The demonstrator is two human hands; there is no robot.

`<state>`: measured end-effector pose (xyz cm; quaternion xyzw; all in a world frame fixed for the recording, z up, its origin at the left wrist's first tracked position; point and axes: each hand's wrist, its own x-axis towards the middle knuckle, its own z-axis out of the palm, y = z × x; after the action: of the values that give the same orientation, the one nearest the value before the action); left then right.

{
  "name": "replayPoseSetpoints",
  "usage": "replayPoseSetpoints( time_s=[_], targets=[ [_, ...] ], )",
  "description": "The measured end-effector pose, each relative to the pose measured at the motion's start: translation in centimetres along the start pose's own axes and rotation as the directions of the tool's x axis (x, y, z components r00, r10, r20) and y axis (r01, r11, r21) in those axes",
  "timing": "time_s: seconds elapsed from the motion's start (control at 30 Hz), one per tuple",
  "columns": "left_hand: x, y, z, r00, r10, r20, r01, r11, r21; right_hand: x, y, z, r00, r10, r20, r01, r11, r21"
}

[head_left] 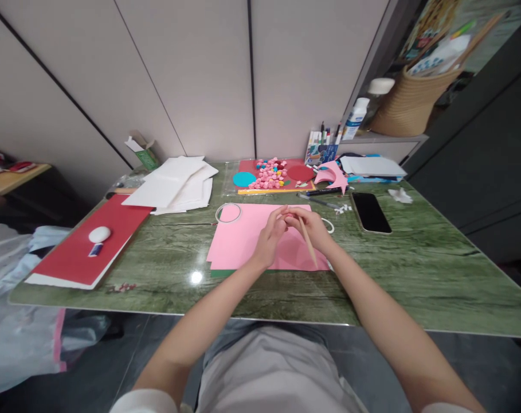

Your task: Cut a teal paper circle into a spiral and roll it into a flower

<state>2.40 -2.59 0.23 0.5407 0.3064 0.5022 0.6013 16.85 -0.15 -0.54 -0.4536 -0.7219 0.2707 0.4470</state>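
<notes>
My two hands meet above the pink paper sheets [238, 241], fingertips close together. Between them shows a small pink piece [289, 216], mostly hidden by the fingers; it looks like paper. My left hand [272, 230] is closed with its fingertips pinched on this piece. In my right hand [312, 228] lies a thin wooden stick [308, 244], its pointed end slanting down toward me. A roll of tape [228, 213] rests on the sheets' upper left corner. Beyond my hands, many small pink paper flowers [269, 175] are heaped, with a few blue and yellow ones among them.
Red card [77, 246] with a white oval object [99, 234] lies left, beside white papers [169, 183]. A phone [371, 212], pink scraps [331, 176] and a pen box [321, 150] are to the right. A cabinet wall [200, 74] bounds the table's back.
</notes>
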Motion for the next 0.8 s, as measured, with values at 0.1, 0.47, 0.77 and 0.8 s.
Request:
replayPoseSetpoints(
  time_s=[0.1,0.47,0.77,0.8],
  targets=[
    [-0.3,0.0,0.2,1.000,0.029,-0.002,-0.029,0.999,0.021,0.0,0.0,-0.1,1.000,-0.010,0.001,0.010,1.000,0.015],
    [2.1,-1.2,-1.7,0.920,-0.391,-0.025,0.338,0.824,-0.454,0.1,1.1,0.4,0.995,0.047,0.093,-0.047,0.999,-0.006],
    [2.2,-2.3,-1.9,0.949,-0.307,-0.068,0.256,0.880,-0.399,-0.2,1.0,1.0,0.995,0.079,0.066,-0.074,0.994,-0.075],
    [2.3,-2.4,-2.0,0.951,-0.301,-0.074,0.249,0.884,-0.395,-0.2,1.0,1.0,0.995,0.078,0.067,-0.073,0.994,-0.076]
  ],
)
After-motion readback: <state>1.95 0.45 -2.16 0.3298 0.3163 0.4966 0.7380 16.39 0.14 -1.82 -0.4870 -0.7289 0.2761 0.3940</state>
